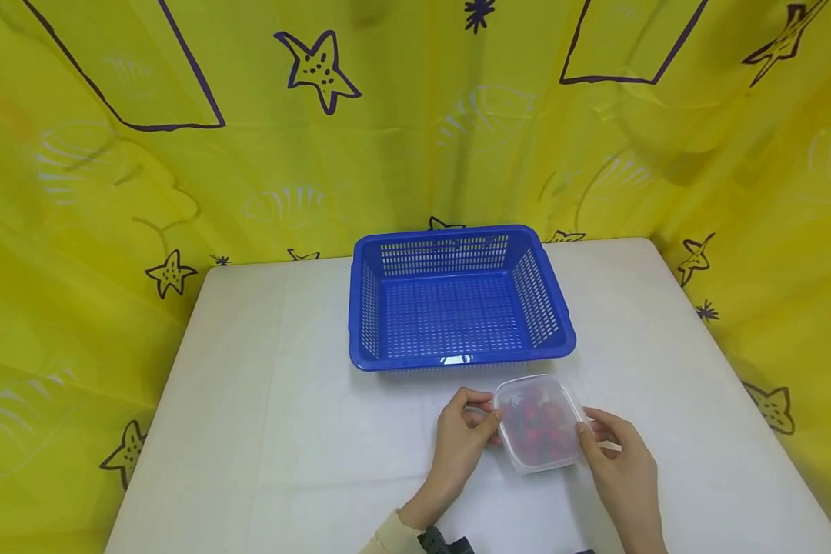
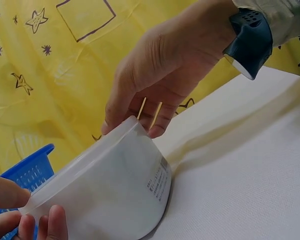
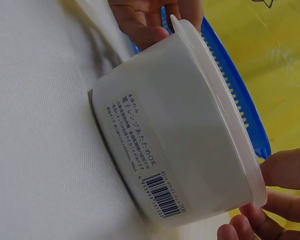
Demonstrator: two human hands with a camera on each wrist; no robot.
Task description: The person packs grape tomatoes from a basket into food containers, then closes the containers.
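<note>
A white food container [image 3: 155,85] rests on the table in front of me, with a printed label and barcode on its side in the right wrist view. Its translucent lid [image 1: 536,392] is on, and small round red things show blurred through it. With thumb on top and fingers below the rim, my left hand [image 1: 457,442] pinches the lid's left edge. My right hand [image 1: 623,465] pinches the opposite edge in the same way. The left wrist view shows both hands at the rim.
Just beyond the container stands a blue plastic basket [image 1: 460,359] with slotted walls. White cloth covers the table [image 1: 284,408]. A yellow curtain [image 1: 402,154] with starfish drawings hangs behind it and along both sides.
</note>
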